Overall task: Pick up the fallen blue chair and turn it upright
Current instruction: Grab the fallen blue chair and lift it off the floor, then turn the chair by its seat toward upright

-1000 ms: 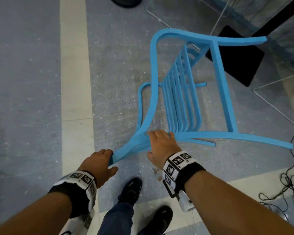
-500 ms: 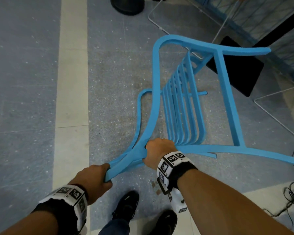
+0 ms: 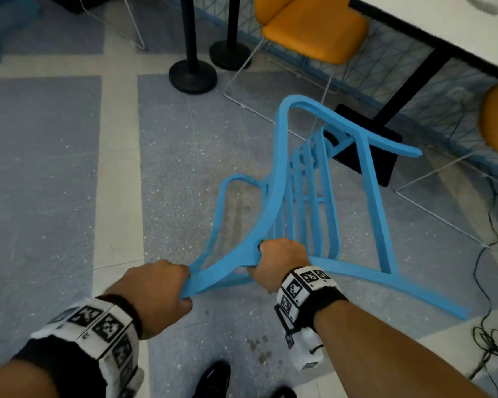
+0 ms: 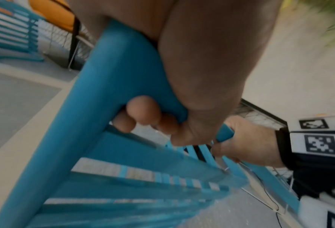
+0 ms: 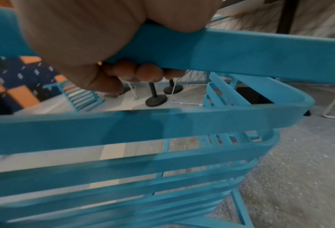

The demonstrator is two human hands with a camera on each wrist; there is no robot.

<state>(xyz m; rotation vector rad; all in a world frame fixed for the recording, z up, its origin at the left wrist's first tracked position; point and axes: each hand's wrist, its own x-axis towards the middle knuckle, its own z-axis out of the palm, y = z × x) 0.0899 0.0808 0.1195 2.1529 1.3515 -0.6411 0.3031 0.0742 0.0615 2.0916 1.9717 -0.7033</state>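
With both hands closed round its frame, I had the blue chair (image 3: 305, 202) tilted off the floor (image 3: 69, 168) ahead of me: left hand (image 3: 156, 294) on the near end, right hand (image 3: 282, 259) beside it. Next, I judged, came swinging its legs down.

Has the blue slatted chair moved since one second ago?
Yes. The blue slatted chair, held by the left hand and right hand, has tipped up, away from the speckled grey floor.

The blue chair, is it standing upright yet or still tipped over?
Still tipped. The blue chair hangs slanted, its legs not planted on the floor, gripped by the left hand and right hand.
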